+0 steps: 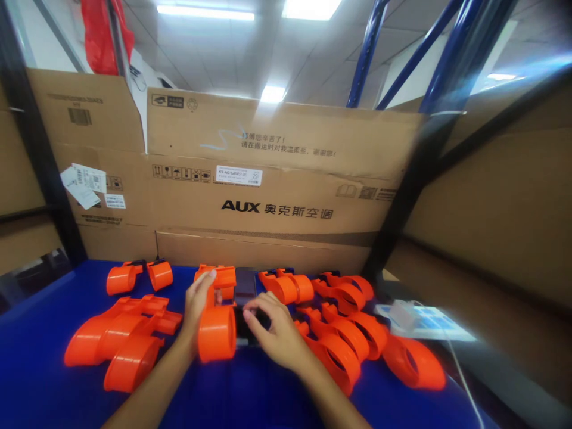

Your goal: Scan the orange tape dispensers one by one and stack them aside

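My left hand (196, 304) is closed around an orange plastic part (217, 335) with a wide ring at its near end. The ring hangs toward me, in front of several like parts. Close on its right, my right hand (274, 328) has its thumb and fingertips drawn together in a pinch. Whatever lies between those fingertips is too small or hidden to make out. They are over a dark object (243, 328) beside the orange ring, partly covered by my hand. A dark, flat-faced box shape (245, 283) stands just behind.
Several orange ring parts lie on the blue table surface (192, 402) at left (129, 363) and right (339, 363). A cardboard sheet (277, 190) stands along the back. Dark metal posts (397, 196) flank it. A white cable (460, 375) runs down the right side.
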Available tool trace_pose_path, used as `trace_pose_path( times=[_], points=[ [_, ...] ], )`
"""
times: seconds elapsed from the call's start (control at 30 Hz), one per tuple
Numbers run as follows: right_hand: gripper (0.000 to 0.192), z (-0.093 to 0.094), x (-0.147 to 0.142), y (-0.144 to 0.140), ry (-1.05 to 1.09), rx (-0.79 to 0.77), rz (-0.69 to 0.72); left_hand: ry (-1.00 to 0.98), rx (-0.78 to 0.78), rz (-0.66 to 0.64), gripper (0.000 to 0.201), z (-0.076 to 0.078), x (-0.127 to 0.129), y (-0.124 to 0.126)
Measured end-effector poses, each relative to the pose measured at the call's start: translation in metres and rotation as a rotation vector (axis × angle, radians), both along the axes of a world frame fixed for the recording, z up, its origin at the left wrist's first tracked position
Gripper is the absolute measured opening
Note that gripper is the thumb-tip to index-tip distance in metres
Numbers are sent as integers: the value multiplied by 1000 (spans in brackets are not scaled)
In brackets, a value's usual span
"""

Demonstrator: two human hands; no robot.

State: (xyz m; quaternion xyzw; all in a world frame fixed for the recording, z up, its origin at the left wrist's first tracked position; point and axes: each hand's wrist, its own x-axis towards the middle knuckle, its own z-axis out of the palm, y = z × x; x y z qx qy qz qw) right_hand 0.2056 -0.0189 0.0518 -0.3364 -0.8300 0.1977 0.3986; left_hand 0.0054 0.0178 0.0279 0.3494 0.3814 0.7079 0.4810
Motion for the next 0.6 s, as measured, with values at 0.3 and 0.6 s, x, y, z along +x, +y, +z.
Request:
trace_pose_path(
  times=[0.3, 0.6],
  points=[
    [70, 6, -3, -16, 115, -201, 263, 113, 24, 77, 56, -1, 13, -6],
    [55, 1, 3, 0, 438, -140, -1, 1370, 660, 128, 83, 15, 17, -46]
  ],
)
